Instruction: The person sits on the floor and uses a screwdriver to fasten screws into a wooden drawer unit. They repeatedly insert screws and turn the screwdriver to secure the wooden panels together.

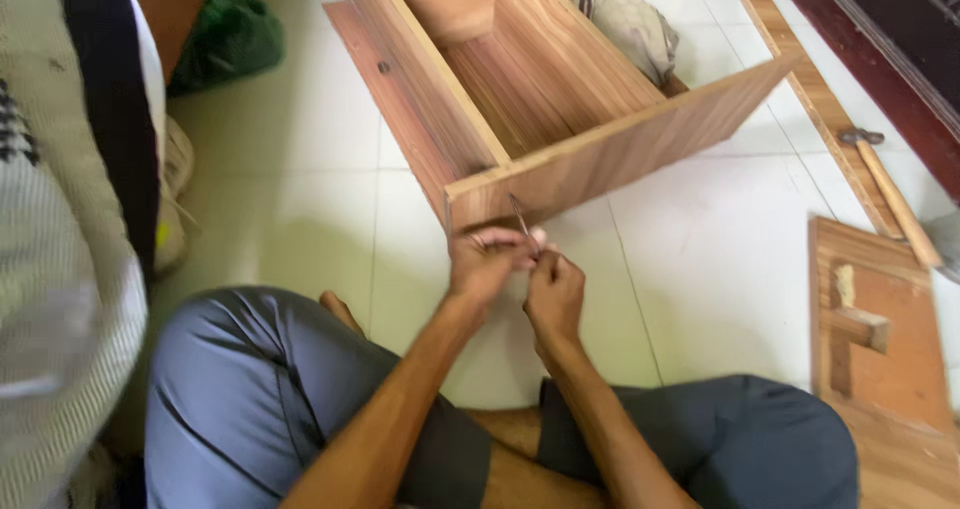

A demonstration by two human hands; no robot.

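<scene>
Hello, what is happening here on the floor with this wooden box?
A person sits cross-legged on the tiled floor, in front of an open wooden box frame lying on it. The left hand and the right hand are together near the frame's front corner, holding a thin metal piece, perhaps a nail. A hammer lies untouched to the right, beside other wooden pieces.
</scene>
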